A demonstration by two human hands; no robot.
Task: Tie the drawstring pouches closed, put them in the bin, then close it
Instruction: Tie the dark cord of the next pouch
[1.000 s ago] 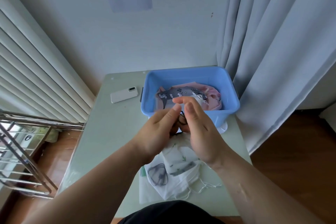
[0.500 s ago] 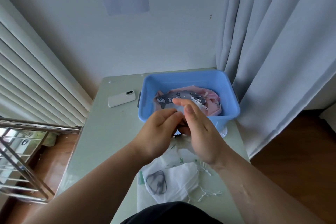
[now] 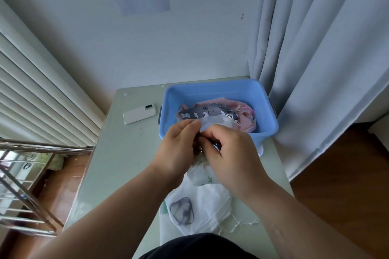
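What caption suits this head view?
Left hand and right hand pinch a white pouch's dark drawstring before a blue bin holding pouches.

Left hand (image 3: 179,149), right hand (image 3: 233,153) and forearms (image 3: 117,212) are bare; the torso wears a black garment (image 3: 197,246).

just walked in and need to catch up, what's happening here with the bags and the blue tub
A person at a small table is working on drawstring pouches. The left hand and right hand both pinch the neck of a white pouch just in front of the open blue bin, apparently tying it. A grey printed pouch and pink pouches already lie in the bin. A second white pouch waits on the table nearer the person.
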